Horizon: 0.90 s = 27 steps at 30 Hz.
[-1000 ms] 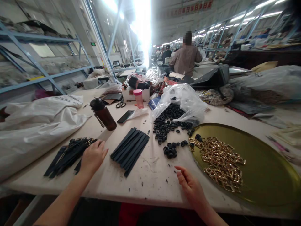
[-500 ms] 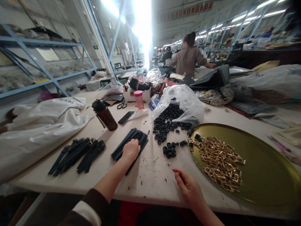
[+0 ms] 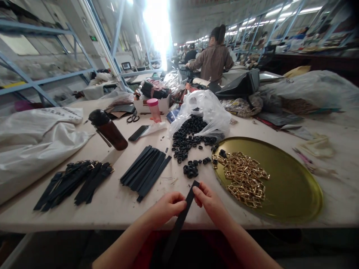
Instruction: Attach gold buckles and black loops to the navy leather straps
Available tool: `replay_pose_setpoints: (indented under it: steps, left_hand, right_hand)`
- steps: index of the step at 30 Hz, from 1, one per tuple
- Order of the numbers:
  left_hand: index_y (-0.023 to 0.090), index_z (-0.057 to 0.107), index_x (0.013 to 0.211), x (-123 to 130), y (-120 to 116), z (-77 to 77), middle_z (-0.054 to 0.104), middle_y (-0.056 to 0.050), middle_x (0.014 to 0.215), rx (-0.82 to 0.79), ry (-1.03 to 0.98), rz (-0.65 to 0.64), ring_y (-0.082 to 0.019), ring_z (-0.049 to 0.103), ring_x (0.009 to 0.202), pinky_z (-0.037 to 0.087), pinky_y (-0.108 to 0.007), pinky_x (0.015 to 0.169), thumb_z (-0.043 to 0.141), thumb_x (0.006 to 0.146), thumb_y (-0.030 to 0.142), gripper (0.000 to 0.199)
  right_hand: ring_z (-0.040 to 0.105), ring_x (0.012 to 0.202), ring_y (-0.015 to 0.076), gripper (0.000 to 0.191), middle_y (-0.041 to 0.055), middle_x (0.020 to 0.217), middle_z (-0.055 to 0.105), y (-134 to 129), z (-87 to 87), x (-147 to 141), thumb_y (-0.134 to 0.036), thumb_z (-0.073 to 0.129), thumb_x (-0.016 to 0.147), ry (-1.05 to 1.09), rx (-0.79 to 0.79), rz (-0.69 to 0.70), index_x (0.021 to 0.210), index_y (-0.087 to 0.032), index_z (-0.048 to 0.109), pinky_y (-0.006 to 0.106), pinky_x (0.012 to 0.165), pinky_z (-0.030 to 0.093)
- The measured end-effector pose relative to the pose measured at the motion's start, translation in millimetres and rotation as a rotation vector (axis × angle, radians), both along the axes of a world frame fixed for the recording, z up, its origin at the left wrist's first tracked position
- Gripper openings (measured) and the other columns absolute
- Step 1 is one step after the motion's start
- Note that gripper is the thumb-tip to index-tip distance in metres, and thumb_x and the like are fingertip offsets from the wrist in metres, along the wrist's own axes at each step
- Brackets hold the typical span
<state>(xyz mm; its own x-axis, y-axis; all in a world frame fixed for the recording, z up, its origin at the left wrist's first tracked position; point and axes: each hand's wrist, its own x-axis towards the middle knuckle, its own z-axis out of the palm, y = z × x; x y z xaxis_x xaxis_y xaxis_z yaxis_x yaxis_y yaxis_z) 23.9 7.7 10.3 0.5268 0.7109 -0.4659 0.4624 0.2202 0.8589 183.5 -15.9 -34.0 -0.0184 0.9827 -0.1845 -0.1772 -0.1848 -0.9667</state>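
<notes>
A flat black strap (image 3: 183, 215) slants between my hands at the table's front edge. My left hand (image 3: 169, 207) is closed on its middle, thumb on top. At its upper end, my right hand (image 3: 206, 196) pinches the strap between thumb and fingers. Beyond my left hand lies a pile of similar loose black straps (image 3: 146, 170). Farther left are straps with gold buckles fitted (image 3: 89, 181). Small black loops (image 3: 190, 169) are heaped ahead of my hands, spilling from a clear plastic bag (image 3: 206, 108). Gold buckles (image 3: 246, 177) lie on a round gold tray (image 3: 294, 186) at right.
A dark brown bottle (image 3: 109, 130), a phone (image 3: 138, 132), scissors (image 3: 132, 117) and a pink-lidded jar (image 3: 154, 110) stand or lie behind the straps. White sacking (image 3: 36, 149) covers the left side. A co-worker (image 3: 214, 59) stands beyond the table.
My left hand has come from the strap pile to the table's front edge with one strap. My right hand has moved in and taken its upper end. The view has shifted a little.
</notes>
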Motion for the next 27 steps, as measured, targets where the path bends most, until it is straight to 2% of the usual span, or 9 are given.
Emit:
replay_pose_setpoints:
  steps: [3, 6, 12, 16, 18, 21, 24, 25, 27]
  left_hand:
    - [0.015, 0.056, 0.074, 5, -13, -4.3, 0.044, 0.006, 0.058, -0.219, -0.067, 0.042, -0.009, 0.039, 0.054, 0.03, -0.019, 0.05, 0.051, 0.07, 0.029, 0.016]
    - [0.015, 0.058, 0.08, 6, -23, -5.1, 0.044, 0.007, 0.057, -0.339, -0.098, 0.066, -0.008, 0.037, 0.052, 0.026, -0.018, 0.048, 0.054, 0.068, 0.029, 0.019]
    - [0.016, 0.06, 0.085, 7, -30, -6.6, 0.049, 0.006, 0.058, -0.391, -0.141, 0.106, -0.007, 0.042, 0.05, 0.029, -0.018, 0.048, 0.054, 0.067, 0.024, 0.021]
    - [0.014, 0.061, 0.085, -4, -31, -7.5, 0.053, 0.004, 0.061, -0.419, -0.147, 0.119, -0.007, 0.046, 0.05, 0.031, -0.017, 0.048, 0.056, 0.066, 0.024, 0.021]
    - [0.012, 0.061, 0.081, -15, -28, -8.8, 0.054, 0.003, 0.06, -0.353, -0.155, 0.201, -0.006, 0.045, 0.048, 0.031, -0.017, 0.047, 0.058, 0.067, 0.026, 0.019]
    - [0.013, 0.055, 0.07, -28, -17, -11.3, 0.052, 0.004, 0.058, -0.248, -0.234, 0.469, -0.005, 0.044, 0.048, 0.031, -0.016, 0.047, 0.063, 0.067, 0.032, 0.021]
    - [0.016, 0.053, 0.077, -27, -7, -13.2, 0.056, 0.004, 0.068, -0.217, -0.375, 0.747, -0.006, 0.051, 0.057, 0.036, -0.015, 0.051, 0.068, 0.063, 0.034, 0.027]
    - [0.017, 0.053, 0.081, -22, -6, -13.6, 0.057, 0.004, 0.072, -0.215, -0.413, 0.787, -0.006, 0.052, 0.061, 0.037, -0.015, 0.053, 0.068, 0.063, 0.034, 0.029]
    - [0.017, 0.052, 0.083, -9, -5, -13.9, 0.056, 0.004, 0.072, -0.221, -0.448, 0.767, -0.007, 0.052, 0.062, 0.039, -0.016, 0.056, 0.068, 0.064, 0.034, 0.029]
  right_hand:
    - [0.028, 0.039, 0.0059, 0.027, -0.0095, 0.043, 0.036, 3, -0.6, 6, -0.042, 0.054, 0.075, 0.098, -0.106, -0.047, 0.065, -0.019, 0.044, 0.02, 0.041, 0.021]
    - [0.028, 0.038, 0.0051, 0.025, -0.0098, 0.043, 0.038, 4, -3.3, 13, -0.039, 0.056, 0.073, 0.154, -0.148, -0.069, 0.066, -0.018, 0.044, 0.019, 0.04, 0.02]
    - [0.028, 0.037, 0.0048, 0.025, -0.0097, 0.042, 0.038, 3, -6.1, 14, -0.038, 0.058, 0.071, 0.175, -0.165, -0.108, 0.064, -0.018, 0.045, 0.018, 0.039, 0.02]
    - [0.03, 0.038, 0.0052, 0.026, -0.0091, 0.045, 0.04, 6, -6.9, 26, -0.038, 0.06, 0.068, 0.191, -0.152, -0.221, 0.065, -0.02, 0.042, 0.018, 0.039, 0.023]
    - [0.032, 0.04, 0.0058, 0.027, -0.0091, 0.047, 0.041, 6, -6.0, 38, -0.039, 0.06, 0.067, 0.201, -0.13, -0.307, 0.066, -0.021, 0.04, 0.018, 0.04, 0.025]
    - [0.035, 0.043, 0.0069, 0.023, -0.008, 0.049, 0.043, -5, -2.3, 52, -0.037, 0.058, 0.068, 0.156, -0.09, -0.364, 0.068, -0.021, 0.041, 0.019, 0.044, 0.03]
    - [0.04, 0.046, 0.0087, 0.015, -0.0062, 0.05, 0.047, -29, 3.6, 46, -0.032, 0.055, 0.07, -0.022, -0.094, -0.139, 0.069, -0.02, 0.044, 0.022, 0.048, 0.033]
    - [0.041, 0.048, 0.0092, 0.013, -0.006, 0.051, 0.047, -38, 6.1, 39, -0.029, 0.054, 0.07, -0.089, -0.105, -0.002, 0.068, -0.02, 0.044, 0.022, 0.049, 0.033]
    - [0.041, 0.049, 0.009, 0.007, -0.0056, 0.053, 0.047, -54, 11.6, 22, -0.022, 0.051, 0.07, -0.199, -0.096, 0.264, 0.066, -0.02, 0.045, 0.02, 0.047, 0.031]
